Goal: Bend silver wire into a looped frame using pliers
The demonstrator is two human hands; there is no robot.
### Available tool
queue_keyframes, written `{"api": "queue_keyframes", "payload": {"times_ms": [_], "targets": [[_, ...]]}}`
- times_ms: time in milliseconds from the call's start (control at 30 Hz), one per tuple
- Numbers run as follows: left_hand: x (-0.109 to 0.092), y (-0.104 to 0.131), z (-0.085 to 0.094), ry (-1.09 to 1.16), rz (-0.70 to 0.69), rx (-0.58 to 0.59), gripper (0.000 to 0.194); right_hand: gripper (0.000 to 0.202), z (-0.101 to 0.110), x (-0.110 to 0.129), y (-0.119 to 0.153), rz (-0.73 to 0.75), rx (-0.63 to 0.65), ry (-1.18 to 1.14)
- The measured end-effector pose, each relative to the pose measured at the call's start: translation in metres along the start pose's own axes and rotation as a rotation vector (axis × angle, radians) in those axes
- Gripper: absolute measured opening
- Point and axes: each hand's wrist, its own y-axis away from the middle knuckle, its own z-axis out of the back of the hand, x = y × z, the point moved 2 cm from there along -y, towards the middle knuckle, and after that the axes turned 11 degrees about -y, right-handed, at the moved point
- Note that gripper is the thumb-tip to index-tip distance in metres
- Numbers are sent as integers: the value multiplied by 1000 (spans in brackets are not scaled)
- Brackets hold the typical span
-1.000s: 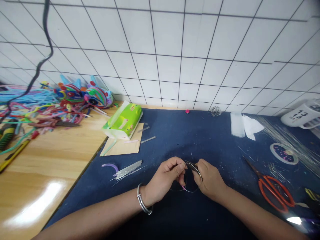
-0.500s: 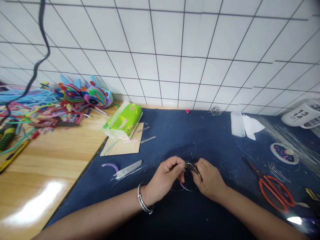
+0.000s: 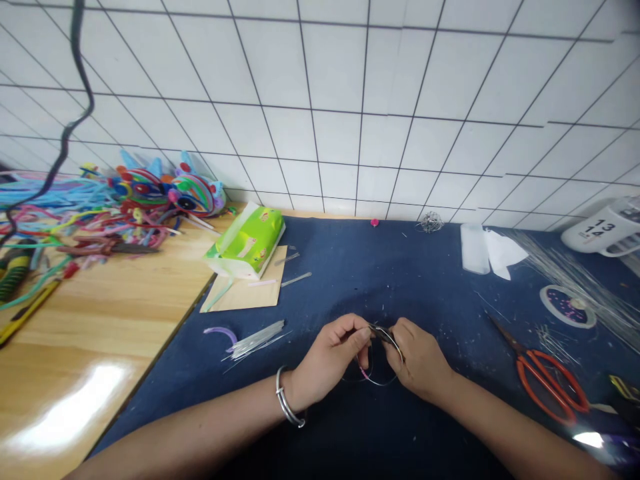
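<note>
Near the front middle of the dark blue mat, my left hand (image 3: 335, 357) pinches a thin wire (image 3: 383, 385) between thumb and fingertips. The wire bends in loops below both hands, with a small pink piece (image 3: 363, 373) on it. My right hand (image 3: 420, 357) is closed around a pair of pliers. The dark jaws of the pliers (image 3: 381, 334) point left and meet the wire at my left fingertips; their handles are mostly hidden in my palm. To the left of my hands lie a bundle of cut wires (image 3: 257, 340) and a curved purple strip (image 3: 223, 331).
Orange-handled scissors (image 3: 550, 383) and a round dish (image 3: 569, 307) lie right, beside long wires (image 3: 590, 287) and a white mug (image 3: 605, 230). A green tissue pack (image 3: 247, 240) sits on a board (image 3: 245, 298). Colourful strips (image 3: 55, 193) and a utility knife (image 3: 30, 310) are left.
Almost nothing differs. My hands keep the same hold, and the pliers and wire by the fingertips have shifted only very slightly.
</note>
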Motion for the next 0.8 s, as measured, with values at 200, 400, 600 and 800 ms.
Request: {"api": "queue_keyframes", "payload": {"times_ms": [200,400,600,800], "targets": [[3,0,-2,98,29,19,20,13,0,1,0,3,12,10],[3,-1,-3,133,38,39,20,12,2,1,0,-1,18,24],[3,0,-3,132,43,43,21,15,1,2,0,16,22,35],[4,0,-3,149,46,48,20,16,3,6,-1,20,2,5]]}}
